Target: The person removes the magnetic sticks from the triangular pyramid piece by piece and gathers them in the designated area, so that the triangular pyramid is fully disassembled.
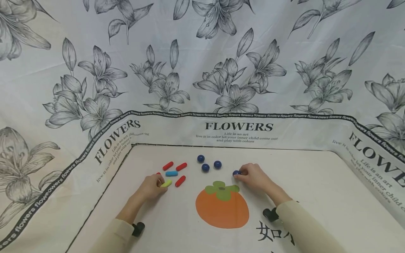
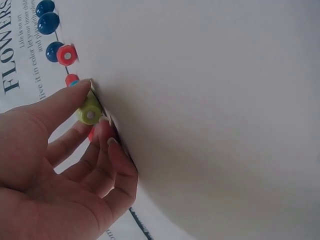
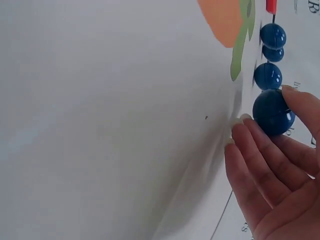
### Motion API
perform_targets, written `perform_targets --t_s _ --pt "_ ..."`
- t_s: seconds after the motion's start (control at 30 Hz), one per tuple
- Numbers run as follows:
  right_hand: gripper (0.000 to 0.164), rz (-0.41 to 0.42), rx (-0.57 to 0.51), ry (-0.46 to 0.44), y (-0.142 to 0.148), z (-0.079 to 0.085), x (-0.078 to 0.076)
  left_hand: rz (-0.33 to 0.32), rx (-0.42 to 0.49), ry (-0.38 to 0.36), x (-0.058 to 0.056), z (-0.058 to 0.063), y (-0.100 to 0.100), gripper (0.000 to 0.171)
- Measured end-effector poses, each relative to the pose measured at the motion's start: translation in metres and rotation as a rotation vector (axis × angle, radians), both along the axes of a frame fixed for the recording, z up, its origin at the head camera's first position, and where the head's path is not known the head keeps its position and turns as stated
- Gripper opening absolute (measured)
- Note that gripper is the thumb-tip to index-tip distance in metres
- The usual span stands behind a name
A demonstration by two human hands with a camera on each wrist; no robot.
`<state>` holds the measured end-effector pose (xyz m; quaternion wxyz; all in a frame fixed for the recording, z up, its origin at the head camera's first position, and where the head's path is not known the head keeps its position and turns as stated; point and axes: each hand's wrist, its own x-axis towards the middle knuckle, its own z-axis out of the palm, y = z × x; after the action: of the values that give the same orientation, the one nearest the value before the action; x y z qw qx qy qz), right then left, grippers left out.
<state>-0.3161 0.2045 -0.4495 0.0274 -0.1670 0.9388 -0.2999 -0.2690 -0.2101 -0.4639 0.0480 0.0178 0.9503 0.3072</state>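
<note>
My left hand (image 1: 152, 185) pinches a short yellow-green rod (image 1: 166, 183) with rounded ends between thumb and fingers. In the left wrist view, a pale dot marks the end of this rod (image 2: 90, 115). Just beyond that hand lie a light-blue rod (image 1: 172, 173) and several red rods, one (image 1: 180, 181) to its right and another partly hidden behind the fingers. My right hand (image 1: 255, 177) holds a glossy dark-blue ball (image 1: 236, 173) between thumb and fingertips, low over the tabletop. The right wrist view shows the held ball (image 3: 273, 112) close up, with the other fingers extended beside it.
Three more blue balls (image 1: 205, 167) sit in a loose group between the hands, toward the back. An orange persimmon print (image 1: 222, 207) and black characters (image 1: 269, 232) mark the white tabletop (image 1: 177, 225). Flower-printed cloth (image 1: 234, 130) rises around the back and sides.
</note>
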Motion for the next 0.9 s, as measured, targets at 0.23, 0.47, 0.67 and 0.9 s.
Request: perform_targets --t_s 0.23,0.47,0.67,0.9 --pt "0.031 -0.096 -0.048 -0.068 -0.012 -0.009 -0.026 0.015 0.005 0.0 0.0 -0.004 -0.001 0.022" --pt "0.035 -0.151 -0.042 -0.071 -0.018 -0.015 -0.037 0.023 0.009 -0.004 0.002 -0.006 0.0 0.024" --pt "0.037 -0.162 -0.034 -0.079 -0.019 -0.012 -0.036 0.017 0.008 -0.007 0.0 -0.006 0.0 0.024" --pt "0.05 -0.152 0.017 -0.055 -0.014 -0.01 -0.033 -0.001 0.01 0.004 0.001 -0.003 0.003 0.024"
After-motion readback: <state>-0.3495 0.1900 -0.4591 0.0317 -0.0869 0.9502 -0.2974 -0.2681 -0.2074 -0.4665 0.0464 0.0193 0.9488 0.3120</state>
